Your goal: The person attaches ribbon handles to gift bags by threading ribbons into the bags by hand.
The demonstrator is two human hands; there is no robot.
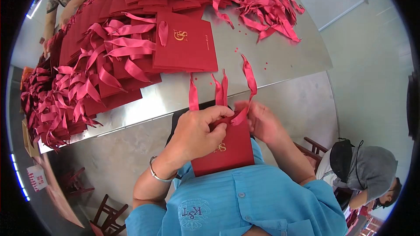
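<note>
A red paper gift bag with gold print is held upright against my lap, below the table's front edge. My left hand is closed on its top edge, with thumb and fingers curled at the opening. At the bag's right top corner, my right hand pinches a pink ribbon whose free end stretches up over the table edge. Other pink ribbon ends stick up from the bag behind my left hand. My right fingertips are partly hidden by the ribbon and slightly blurred.
Stacked red gift bags with ribbon handles cover the left and back of the metal table. Loose pink ribbons lie heaped at the far right, with small red dots nearby. Another person sits at right; someone's arm reaches in far left.
</note>
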